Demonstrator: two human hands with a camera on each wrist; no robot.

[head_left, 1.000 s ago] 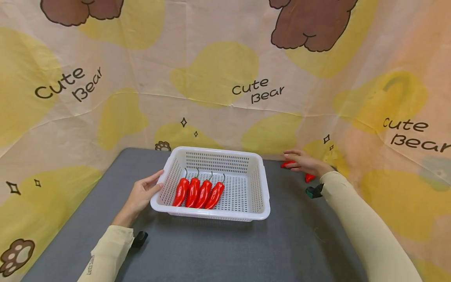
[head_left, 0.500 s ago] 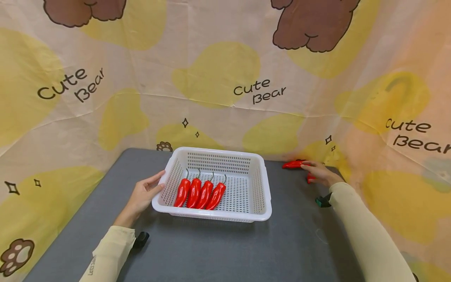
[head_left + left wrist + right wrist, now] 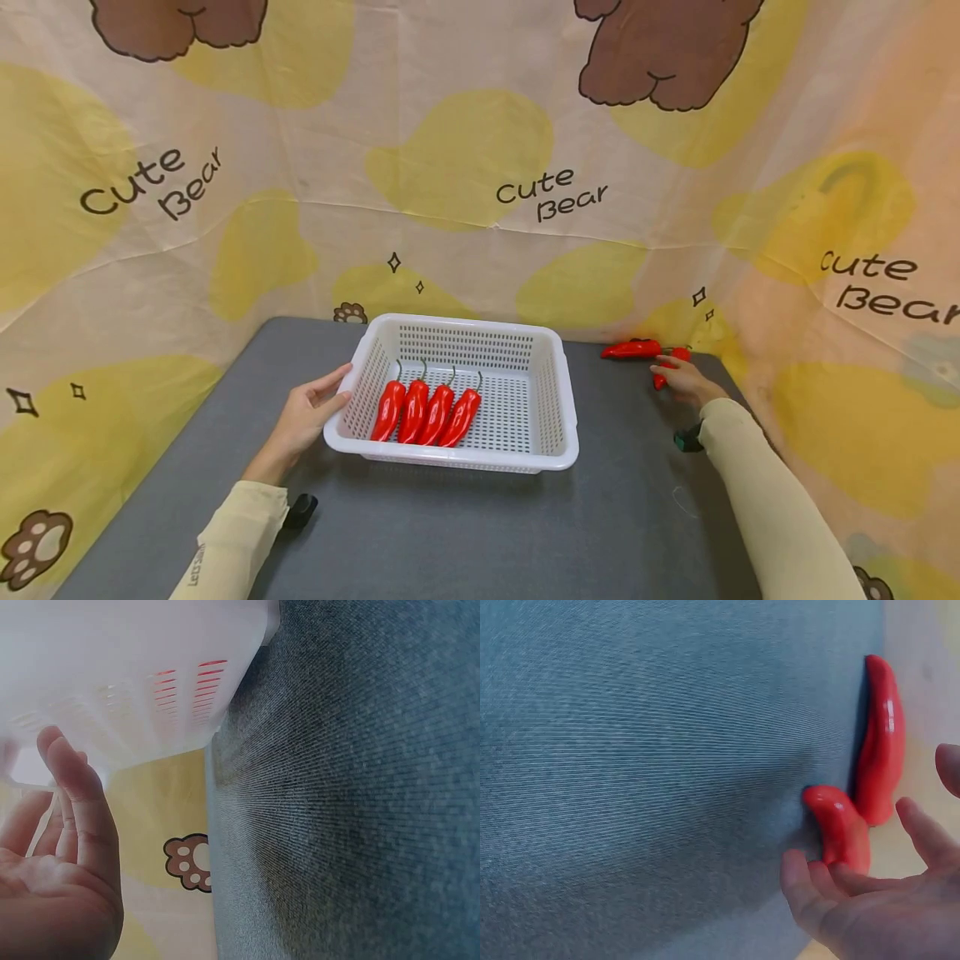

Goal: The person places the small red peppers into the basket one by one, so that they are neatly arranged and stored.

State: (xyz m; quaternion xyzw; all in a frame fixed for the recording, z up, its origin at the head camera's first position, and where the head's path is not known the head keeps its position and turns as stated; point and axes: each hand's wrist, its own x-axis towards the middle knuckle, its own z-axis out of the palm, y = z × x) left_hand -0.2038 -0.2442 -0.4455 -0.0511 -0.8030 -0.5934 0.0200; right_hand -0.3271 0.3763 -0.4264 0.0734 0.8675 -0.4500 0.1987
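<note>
A white perforated basket (image 3: 555,417) stands on the grey table with several red chili peppers (image 3: 413,410) lying side by side in its left part. My left hand (image 3: 300,417) holds the basket's left rim; in the left wrist view the thumb touches the wall. At the back right, my right hand (image 3: 688,380) reaches over a bent red chili pepper (image 3: 841,829), its fingers (image 3: 802,885) spread beside and partly in front of it. Whether they touch it I cannot tell. A longer red chili pepper (image 3: 630,349) lies just beyond, along the table's back edge.
A printed cloth wall (image 3: 450,167) rises right behind the table and along both sides. The grey table (image 3: 465,533) extends in front of the basket. A small dark device (image 3: 298,510) sits at the left wrist, another (image 3: 687,439) at the right.
My right hand has moved right and nearer, from over the longer chili pepper to the bent one, uncovering the longer one. The left hand and the basket have stayed in place.
</note>
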